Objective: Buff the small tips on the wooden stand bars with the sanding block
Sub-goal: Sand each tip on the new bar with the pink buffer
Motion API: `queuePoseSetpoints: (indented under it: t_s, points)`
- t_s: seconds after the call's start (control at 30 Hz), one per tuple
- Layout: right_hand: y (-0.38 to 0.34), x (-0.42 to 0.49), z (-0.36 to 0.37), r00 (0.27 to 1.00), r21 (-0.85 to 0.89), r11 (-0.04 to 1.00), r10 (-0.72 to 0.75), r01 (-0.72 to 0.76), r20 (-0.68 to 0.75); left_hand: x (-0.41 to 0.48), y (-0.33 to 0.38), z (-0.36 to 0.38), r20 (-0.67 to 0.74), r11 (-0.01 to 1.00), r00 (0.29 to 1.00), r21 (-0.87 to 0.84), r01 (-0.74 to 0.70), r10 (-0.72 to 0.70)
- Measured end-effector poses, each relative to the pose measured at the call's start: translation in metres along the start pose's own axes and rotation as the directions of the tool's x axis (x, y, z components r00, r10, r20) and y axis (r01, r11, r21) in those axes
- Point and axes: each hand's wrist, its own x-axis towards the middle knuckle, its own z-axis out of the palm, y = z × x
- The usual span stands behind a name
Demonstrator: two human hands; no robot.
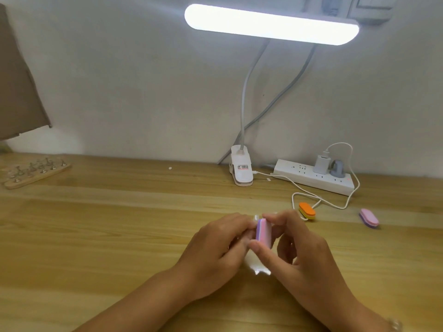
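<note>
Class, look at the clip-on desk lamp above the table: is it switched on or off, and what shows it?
On. The lamp bar glows bright white along its whole length and lights the wall behind it.

The left hand (pixel 215 248) and right hand (pixel 297 245) meet at the middle, knuckles up. The right pinches a small pink-and-purple foam sanding block (pixel 263 232) between thumb and fingers. The left's curled fingertips touch the block's side.
</note>
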Motion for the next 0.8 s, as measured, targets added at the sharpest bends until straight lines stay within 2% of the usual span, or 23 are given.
queuePoseSetpoints:
  t_s: [0.2, 0.33, 0.4, 0.5, 0.63, 0.73, 0.8]
  points:
    - [0.0032, 0.0029, -0.0036, 0.996, 0.115, 0.99, 0.086, -0.082, -0.032, -0.0049, 0.0051, 0.0037, 0.045, 0.992, 0.995, 0.08, -0.093, 0.09]
    - [-0.0004, 0.0005, 0.0004, 0.999, 0.042, 0.999, 0.031, -0.03, -0.011, -0.0004, 0.002, 0.001, 0.0, 1.0, 1.0, -0.023, -0.02, 0.02]
    - [0.0001, 0.0011, -0.0001, 0.999, 0.07, 0.997, 0.043, -0.042, -0.008, -0.0005, 0.0019, 0.0008, 0.008, 0.999, 1.0, -0.042, -0.013, 0.013]
    - [0.0026, 0.0039, -0.0025, 0.995, 0.133, 0.987, 0.095, -0.093, -0.011, -0.0016, 0.0059, 0.0027, 0.026, 0.998, 0.998, 0.003, -0.059, 0.059]
    - [-0.0002, 0.0012, 0.0002, 0.999, 0.039, 0.998, 0.044, -0.043, -0.011, -0.0008, 0.0017, 0.0016, -0.066, 0.999, 0.997, 0.008, -0.038, 0.038]
    - [0.0016, 0.0027, -0.0011, 0.995, 0.103, 0.991, 0.093, -0.09, -0.03, -0.0004, 0.0012, 0.0027, -0.084, 0.998, 0.995, 0.05, -0.049, 0.053]
    - [0.0031, 0.004, -0.0023, 0.992, 0.081, 0.991, 0.111, -0.106, -0.059, -0.0006, 0.002, 0.0039, -0.08, 0.996, 0.994, 0.062, -0.065, 0.07]
